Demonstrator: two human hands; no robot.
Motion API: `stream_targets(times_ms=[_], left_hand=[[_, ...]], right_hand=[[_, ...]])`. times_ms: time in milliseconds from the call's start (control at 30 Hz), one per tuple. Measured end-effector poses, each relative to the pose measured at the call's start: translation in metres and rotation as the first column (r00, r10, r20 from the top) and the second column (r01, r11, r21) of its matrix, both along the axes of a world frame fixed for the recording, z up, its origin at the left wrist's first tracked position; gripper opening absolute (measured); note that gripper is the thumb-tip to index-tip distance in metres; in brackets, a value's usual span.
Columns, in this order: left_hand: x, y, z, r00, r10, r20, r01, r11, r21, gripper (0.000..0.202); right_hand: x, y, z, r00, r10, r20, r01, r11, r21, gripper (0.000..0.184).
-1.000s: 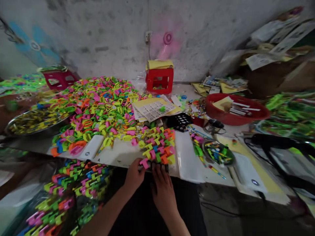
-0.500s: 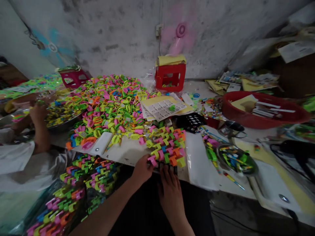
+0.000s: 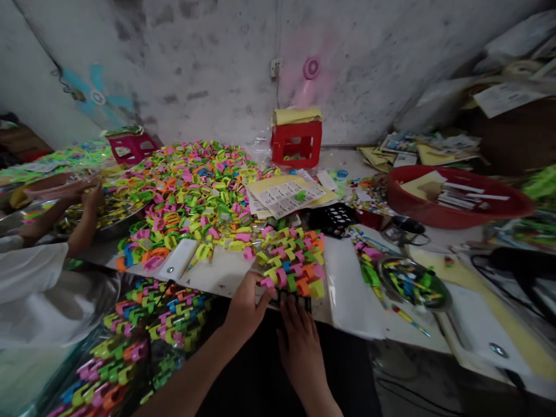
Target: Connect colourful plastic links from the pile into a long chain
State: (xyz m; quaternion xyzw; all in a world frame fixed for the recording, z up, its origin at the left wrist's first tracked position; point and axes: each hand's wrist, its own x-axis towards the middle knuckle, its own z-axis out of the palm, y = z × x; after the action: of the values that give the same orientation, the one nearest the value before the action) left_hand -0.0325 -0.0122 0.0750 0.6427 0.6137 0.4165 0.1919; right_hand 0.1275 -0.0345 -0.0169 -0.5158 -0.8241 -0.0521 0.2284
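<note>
My left hand [image 3: 245,307] pinches a pink plastic piece [image 3: 267,283] at the near corner of a block of interlocked coloured plastic pieces [image 3: 293,263]. That block sits on a black grid tray [image 3: 295,299] at the table's front edge. My right hand [image 3: 299,341] rests with fingers spread on the tray's near edge, just below the block. A big heap of loose coloured plastic pieces [image 3: 191,185] covers the table behind and to the left.
Another person's arms [image 3: 65,214] work at a metal bowl [image 3: 108,217] on the left. A red basin [image 3: 456,197], a red crate [image 3: 296,142], printed sheets [image 3: 284,194], a small metal dish of bits [image 3: 408,281] and a bag of assembled pieces [image 3: 139,341] surround me.
The view swung left, and another person's arms came into sight at the left. My hands stay at the block's near edge, the left thumb shifting slightly on the pink piece.
</note>
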Motion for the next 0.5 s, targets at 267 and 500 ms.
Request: stream_targets(times_ms=[267,500], left_hand=[[-0.042,0.015,-0.001,0.998,-0.023,0.052,0.021,0.999,0.040,0.023],[-0.114,0.106,-0.009,0.889,0.104,-0.447,-0.129,0.991,-0.025,0.080]], right_hand=[[0.002,0.002,0.001,0.999,0.012,-0.030,-0.012,1.000,0.005,0.058],[0.001,0.003,0.001,1.000,0.000,-0.028,0.001,0.999,0.034,0.053]])
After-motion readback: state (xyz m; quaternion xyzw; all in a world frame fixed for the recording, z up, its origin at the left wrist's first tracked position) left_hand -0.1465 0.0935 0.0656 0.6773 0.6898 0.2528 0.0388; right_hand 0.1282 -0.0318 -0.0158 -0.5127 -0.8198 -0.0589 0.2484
